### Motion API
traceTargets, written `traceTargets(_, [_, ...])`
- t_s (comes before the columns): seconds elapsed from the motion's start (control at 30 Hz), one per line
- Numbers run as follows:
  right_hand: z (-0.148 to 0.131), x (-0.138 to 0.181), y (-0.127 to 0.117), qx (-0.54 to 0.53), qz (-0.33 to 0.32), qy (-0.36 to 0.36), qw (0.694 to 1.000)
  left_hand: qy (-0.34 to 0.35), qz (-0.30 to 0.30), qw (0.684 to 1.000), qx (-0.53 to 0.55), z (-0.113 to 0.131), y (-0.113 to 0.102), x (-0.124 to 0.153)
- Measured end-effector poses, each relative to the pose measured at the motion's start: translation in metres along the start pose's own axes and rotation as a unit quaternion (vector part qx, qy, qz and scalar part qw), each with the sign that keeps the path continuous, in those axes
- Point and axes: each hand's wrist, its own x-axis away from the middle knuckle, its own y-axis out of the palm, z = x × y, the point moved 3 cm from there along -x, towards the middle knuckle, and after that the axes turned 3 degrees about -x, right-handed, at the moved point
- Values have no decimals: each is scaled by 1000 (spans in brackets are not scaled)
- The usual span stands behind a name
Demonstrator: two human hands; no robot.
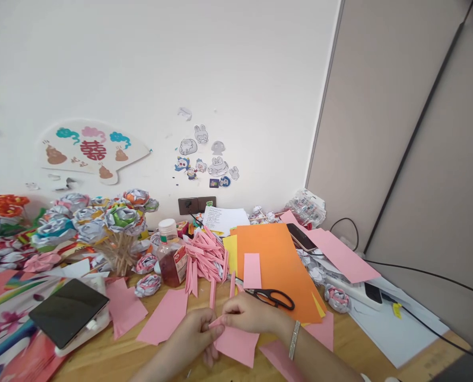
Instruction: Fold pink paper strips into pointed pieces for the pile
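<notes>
My left hand [199,331] and my right hand [248,314] meet low in the middle of the head view, fingers pinched together. Between their fingertips is a small piece of pink paper [217,321], mostly covered by the fingers. Below them lies a flat pink sheet [238,347]. Just beyond is a heap of folded pink paper strips [207,254]. Black-handled scissors [278,298] rest by my right wrist, their blades partly hidden. A small pink rectangle [253,270] lies on the orange sheets [274,244].
Left of the strips stands a bottle of reddish liquid [173,262]. Farther left are paper flowers on sticks [121,223] and a black tablet [69,310]. To the right lie a phone [301,237], a white power strip [351,289], cables and white sheets [399,334].
</notes>
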Motion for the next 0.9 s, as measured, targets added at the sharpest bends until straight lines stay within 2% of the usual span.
traceTargets(0.23, [3, -1, -5, 13, 28, 16, 999, 12, 53, 998, -32, 2, -2, -2])
traceTargets(0.5, [5, -1, -4, 7, 35, 3, 999, 0, 31, 999, -23, 3, 0, -1])
traceTargets(0.6, [9, -3, -10, -48, 89, -2, 995, -6, 102, 995, 7, 0, -8, -6])
traceTargets(0.67, [13, -4, -17, -116, 151, -4, 982, -4, 164, 985, 47, 0, -17, -9])
traceTargets(0.73, [17, -5, -20, -194, 183, 8, 964, 2, 208, 973, 98, 2, -25, -10])
traceTargets(0.8, [21, -7, -19, -249, 168, 27, 953, 9, 225, 963, 146, 3, -29, -9])
traceTargets(0.9, [23, -8, -14, -261, 143, 47, 954, 0, 214, 966, 149, 5, -26, -7])
